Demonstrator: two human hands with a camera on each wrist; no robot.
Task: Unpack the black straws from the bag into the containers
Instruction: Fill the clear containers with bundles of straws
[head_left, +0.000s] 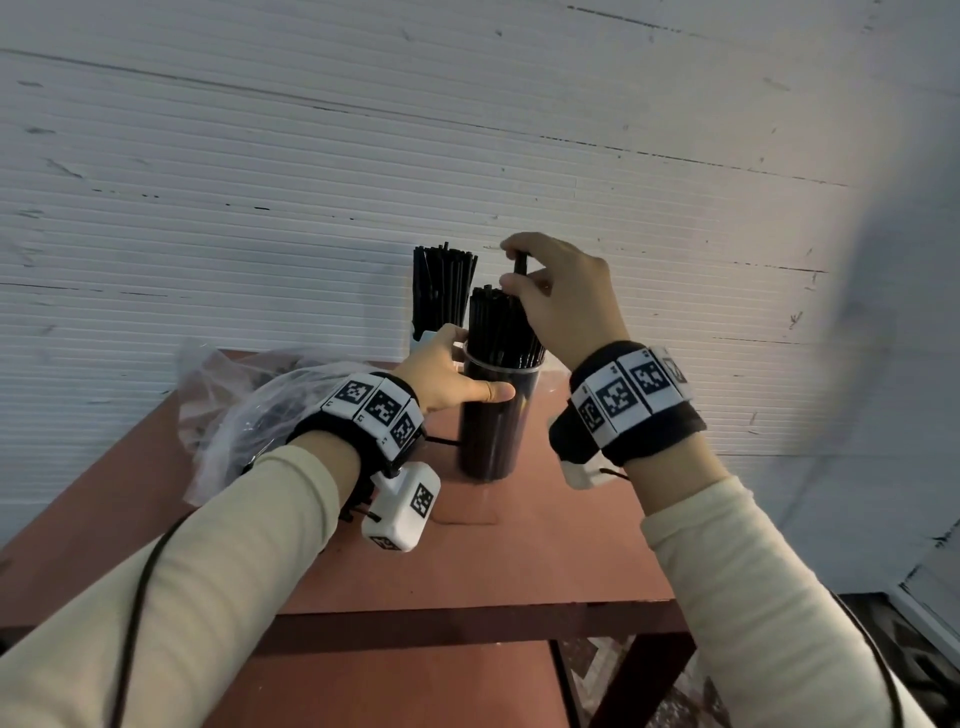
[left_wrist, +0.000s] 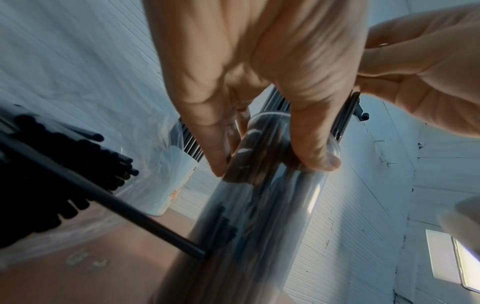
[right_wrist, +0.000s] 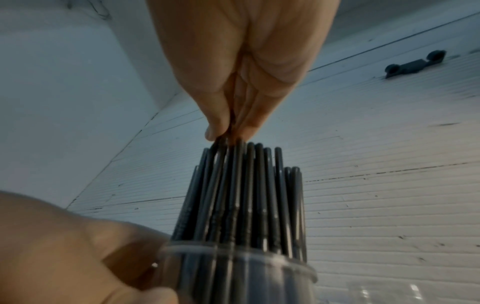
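A clear cylindrical container (head_left: 491, 421) packed with black straws (head_left: 501, 327) stands on the reddish table (head_left: 467, 561). My left hand (head_left: 447, 376) grips it near the rim (left_wrist: 270, 156), thumb across the front. My right hand (head_left: 558, 296) is above it, pinching the top of a black straw (head_left: 521, 262) that stands among the others (right_wrist: 233, 185). Behind it stands a second container (head_left: 423, 338) full of straws (head_left: 444, 283). The clear plastic bag (head_left: 244, 410) lies to the left with more black straws (left_wrist: 52, 174) inside.
A white ribbed wall (head_left: 363, 156) rises right behind the table. One loose black straw (left_wrist: 116, 205) lies slanted between bag and container. A small dark bracket (right_wrist: 415, 64) is fixed to the wall. The table's front edge (head_left: 467, 610) runs close to me.
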